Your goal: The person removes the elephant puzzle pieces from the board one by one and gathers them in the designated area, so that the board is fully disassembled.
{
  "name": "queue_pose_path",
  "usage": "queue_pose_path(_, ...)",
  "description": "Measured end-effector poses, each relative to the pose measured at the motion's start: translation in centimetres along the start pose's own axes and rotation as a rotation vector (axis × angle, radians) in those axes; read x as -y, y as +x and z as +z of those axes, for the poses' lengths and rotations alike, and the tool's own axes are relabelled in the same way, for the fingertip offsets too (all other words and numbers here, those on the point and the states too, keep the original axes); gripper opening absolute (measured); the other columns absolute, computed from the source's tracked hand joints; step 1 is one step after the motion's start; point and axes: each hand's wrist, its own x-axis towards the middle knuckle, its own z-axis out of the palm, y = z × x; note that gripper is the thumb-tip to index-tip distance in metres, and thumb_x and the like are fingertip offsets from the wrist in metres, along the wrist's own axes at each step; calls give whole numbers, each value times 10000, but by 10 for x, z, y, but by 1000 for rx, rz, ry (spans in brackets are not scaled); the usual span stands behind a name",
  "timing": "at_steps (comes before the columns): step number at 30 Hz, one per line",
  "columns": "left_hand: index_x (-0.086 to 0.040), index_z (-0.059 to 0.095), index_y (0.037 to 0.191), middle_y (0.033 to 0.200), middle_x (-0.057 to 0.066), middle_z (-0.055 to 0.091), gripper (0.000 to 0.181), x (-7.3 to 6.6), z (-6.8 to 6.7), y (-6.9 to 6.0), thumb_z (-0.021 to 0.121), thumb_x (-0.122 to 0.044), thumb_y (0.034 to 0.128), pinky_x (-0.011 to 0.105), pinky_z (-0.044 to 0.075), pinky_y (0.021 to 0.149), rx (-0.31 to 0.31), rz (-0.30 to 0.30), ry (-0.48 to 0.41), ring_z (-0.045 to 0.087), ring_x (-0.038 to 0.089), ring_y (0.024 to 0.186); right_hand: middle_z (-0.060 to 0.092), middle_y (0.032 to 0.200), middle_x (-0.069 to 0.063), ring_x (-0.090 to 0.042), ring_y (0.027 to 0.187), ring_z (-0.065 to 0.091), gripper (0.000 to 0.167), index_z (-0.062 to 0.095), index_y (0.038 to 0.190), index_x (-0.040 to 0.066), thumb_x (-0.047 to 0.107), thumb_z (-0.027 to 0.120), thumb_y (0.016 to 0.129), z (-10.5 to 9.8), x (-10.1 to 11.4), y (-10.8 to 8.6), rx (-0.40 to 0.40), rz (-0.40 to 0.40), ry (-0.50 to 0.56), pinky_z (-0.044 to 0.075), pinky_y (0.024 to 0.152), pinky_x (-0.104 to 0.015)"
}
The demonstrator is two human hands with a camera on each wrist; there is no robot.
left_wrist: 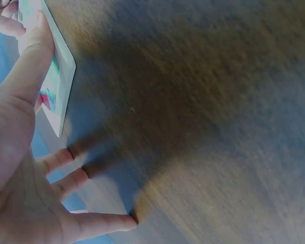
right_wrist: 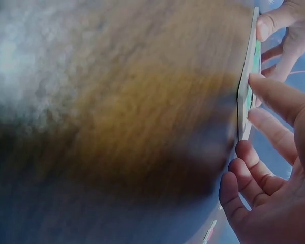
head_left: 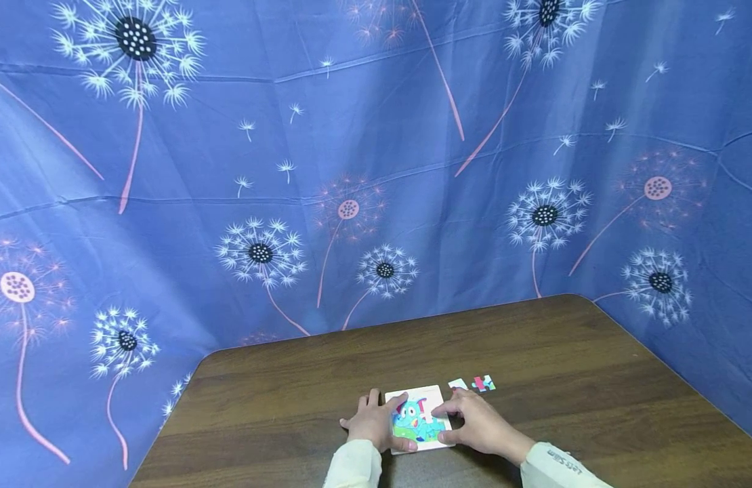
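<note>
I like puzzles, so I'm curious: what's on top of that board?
The board shows a blue cartoon animal, and fingers of the left hand and right hand rest on it. The parts beneath those fingers are covered, so I can't see them.

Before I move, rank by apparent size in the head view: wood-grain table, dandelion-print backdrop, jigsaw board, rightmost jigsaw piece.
1. Dandelion-print backdrop
2. Wood-grain table
3. Jigsaw board
4. Rightmost jigsaw piece
</note>
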Motion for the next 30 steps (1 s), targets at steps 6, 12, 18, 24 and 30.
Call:
queue_pose_path(6,-360,595,1398,1396,156,484,832,-1,-1,-1,924,-509,648,831,404,868,-1,0,-7,463,405,1293,652,1093,-68,-412,1111,578,305,779,1032,163,242,887,758,2,-2,0,-11,-31,-20,467,926,-622)
queue_pose_path(12,-360,594,1399,1396,155,483,827,-2,-3,-3,921,-508,654,830,402,871,5,-1,-9,464,401,1285,523,906,78,-94,837,483,325,757,1016,186,227,903,729,5,-3,-1,-56,-57,-13,413,706,-291)
queue_pose_path(18,-350,597,1403,1423,169,476,823,-1,-4,-3,922,-495,661,835,392,879,9,-3,-29,457,413,1301,514,885,100,-76,819,488,358,724,975,222,171,921,681,6,0,-1,-94,-59,-42,411,700,-284)
queue_pose_path(24,-343,602,1398,1408,165,482,826,-1,-3,-3,928,-485,652,837,388,879,0,0,-33,462,413,1296,508,892,95,-75,823,489,399,707,999,214,168,922,666,6,0,-2,-115,-65,-55,425,701,-282)
queue_pose_path(30,-342,601,1398,1416,172,481,820,0,-2,-2,925,-481,657,837,385,883,0,-2,-34,462,417,1299,503,898,96,-73,834,483,446,707,1065,154,241,930,689,5,-2,-4,-127,-58,-108,442,704,-305)
